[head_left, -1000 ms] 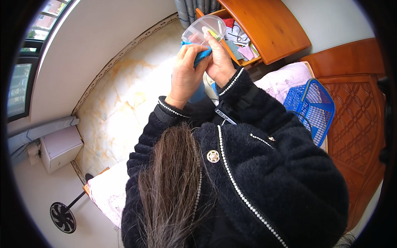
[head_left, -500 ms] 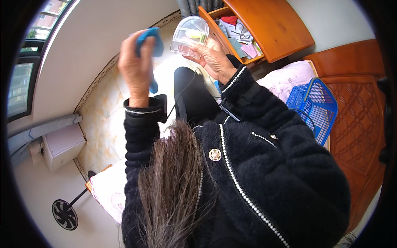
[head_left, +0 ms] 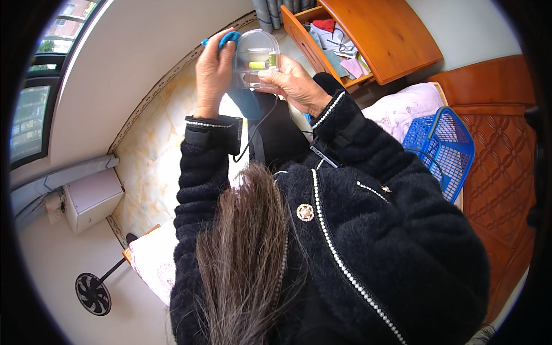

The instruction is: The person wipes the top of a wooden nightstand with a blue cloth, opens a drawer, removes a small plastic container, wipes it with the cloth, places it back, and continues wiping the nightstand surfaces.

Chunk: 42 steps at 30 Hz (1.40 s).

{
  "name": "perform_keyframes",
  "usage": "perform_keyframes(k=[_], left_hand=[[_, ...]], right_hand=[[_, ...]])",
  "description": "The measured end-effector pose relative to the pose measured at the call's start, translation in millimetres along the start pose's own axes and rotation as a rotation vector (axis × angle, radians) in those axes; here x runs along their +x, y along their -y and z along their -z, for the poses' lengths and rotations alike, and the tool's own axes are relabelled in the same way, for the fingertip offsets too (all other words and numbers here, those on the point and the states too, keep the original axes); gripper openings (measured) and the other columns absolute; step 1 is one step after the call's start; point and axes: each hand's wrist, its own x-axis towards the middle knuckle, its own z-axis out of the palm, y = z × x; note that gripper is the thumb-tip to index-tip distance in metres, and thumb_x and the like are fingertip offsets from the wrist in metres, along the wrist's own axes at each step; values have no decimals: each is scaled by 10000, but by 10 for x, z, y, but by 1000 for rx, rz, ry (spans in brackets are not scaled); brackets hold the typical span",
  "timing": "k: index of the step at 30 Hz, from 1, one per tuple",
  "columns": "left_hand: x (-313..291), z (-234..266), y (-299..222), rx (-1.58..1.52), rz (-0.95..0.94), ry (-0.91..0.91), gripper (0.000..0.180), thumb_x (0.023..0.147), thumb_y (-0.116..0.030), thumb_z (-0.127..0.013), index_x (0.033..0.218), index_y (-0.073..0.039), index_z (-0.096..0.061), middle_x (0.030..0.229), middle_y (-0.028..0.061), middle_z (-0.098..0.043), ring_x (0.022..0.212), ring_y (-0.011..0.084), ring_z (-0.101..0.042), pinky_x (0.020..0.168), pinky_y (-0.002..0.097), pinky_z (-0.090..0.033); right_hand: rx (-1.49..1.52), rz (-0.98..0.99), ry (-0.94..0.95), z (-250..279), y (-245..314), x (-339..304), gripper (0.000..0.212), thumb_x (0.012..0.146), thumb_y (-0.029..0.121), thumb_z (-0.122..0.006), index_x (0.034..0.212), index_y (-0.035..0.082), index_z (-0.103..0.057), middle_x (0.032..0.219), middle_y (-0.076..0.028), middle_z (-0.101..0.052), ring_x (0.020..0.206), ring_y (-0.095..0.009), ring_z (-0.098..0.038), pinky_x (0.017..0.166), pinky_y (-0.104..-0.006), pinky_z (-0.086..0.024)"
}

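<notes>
My right hand [head_left: 296,85] grips a clear plastic box [head_left: 253,45] by its lower right side, thumb across the front. The box has a rounded top and inner compartments, with small green-and-white items [head_left: 261,63] inside that I cannot name. My left hand [head_left: 213,72] is closed around a blue cloth [head_left: 231,39] at the box's left edge. Part of the cloth hangs below, beneath the box. Whether the cloth presses on the box surface is hard to tell.
An open wooden drawer [head_left: 305,31] holding clothes and papers lies ahead on the right, under an orange-brown wooden top [head_left: 382,40]. At right, a blue plastic basket [head_left: 454,149] rests by a carved headboard [head_left: 500,167]. A white cabinet [head_left: 95,198] and black fan [head_left: 93,294] stand left.
My left hand has brought the blue cloth rightward to the edge of the clear box. The box has turned more upright and shifted slightly left and down in my right hand.
</notes>
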Motion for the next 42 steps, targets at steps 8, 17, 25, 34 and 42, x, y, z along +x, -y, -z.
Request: perform_keyframes(k=[8, 17, 25, 34, 42], left_hand=[[-336, -352, -389, 33, -426, 222, 349, 849, -37, -654, 1191, -92, -612, 1233, 104, -639, 1267, 322, -524, 1066, 427, -374], [-1, -90, 412, -311, 221, -4, 200, 973, -148, -582, 1137, -41, -624, 932, 15, -665, 837, 90, -603, 747, 239, -493], [-98, -452, 705, -766, 579, 11, 255, 968, -174, -601, 1172, -22, -606, 1024, 60, -673, 902, 133, -637, 815, 271, -527], [-8, -1020, 1081, -817, 825, 37, 281, 930, -189, -654, 1125, 9, -616, 999, 74, -665, 861, 138, -627, 774, 282, -528], [157, -1286, 1419, -924, 977, 49, 286, 933, -211, -660, 1126, -8, -605, 993, 53, -663, 861, 132, -635, 752, 280, -536]], right_hand=[[-104, 259, 38, 3, -39, 5, 432, 892, 87, -670, 1273, 12, -482, 1163, -77, -603, 1076, -171, -603, 884, -302, -529], [-394, 216, -86, 391, 50, 89, 383, 882, 86, -619, 1232, -22, -503, 1114, -100, -626, 992, -141, -632, 857, -280, -530], [-888, 314, -567, 1695, 60, 129, 419, 793, 157, -660, 1161, -17, -560, 996, -174, -680, 917, -289, -673, 818, -361, -516], [-1479, -188, -651, 2631, -217, 451, 431, 840, 165, -618, 1241, 36, -525, 1023, -292, -642, 1007, -438, -611, 877, -499, -475], [-1632, -461, -540, 3209, -465, 812, 410, 871, 124, -555, 1250, -25, -506, 1056, -288, -643, 1044, -432, -604, 914, -497, -470]])
